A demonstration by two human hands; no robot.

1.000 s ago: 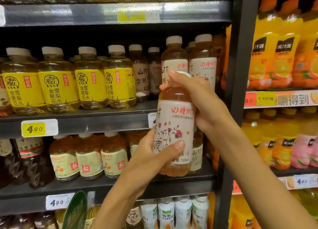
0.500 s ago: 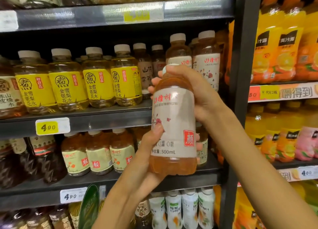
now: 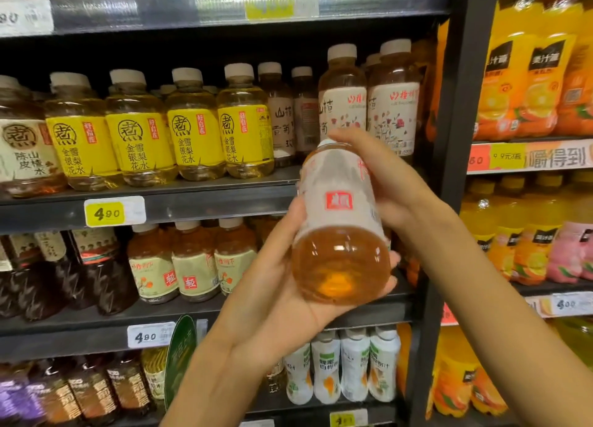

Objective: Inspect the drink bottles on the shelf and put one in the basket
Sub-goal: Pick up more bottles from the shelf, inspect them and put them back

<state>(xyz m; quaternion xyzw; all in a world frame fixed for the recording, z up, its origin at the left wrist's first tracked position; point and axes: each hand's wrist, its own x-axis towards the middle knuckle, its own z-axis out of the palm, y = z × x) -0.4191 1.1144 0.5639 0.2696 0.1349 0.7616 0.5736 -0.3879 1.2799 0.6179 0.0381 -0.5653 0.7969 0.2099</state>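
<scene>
The person has the amber drink bottle [image 3: 340,221] off the shelf [image 3: 192,198] and tipped base-first toward the camera — left hand [image 3: 288,285] curled under its bottom, right hand [image 3: 382,182] wrapped round the cap end — probably to check the label, with no basket in view.

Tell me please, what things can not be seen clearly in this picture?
All in the head view:
- Cap of the held bottle: covered by the right hand.
- Its label text: blurred, and the bottle is tilted with its base toward the camera.
- Basket: out of frame.
- Left hand fingers: mostly behind the bottle.
- Top price tag: cut off by the left edge and blurred.
</scene>
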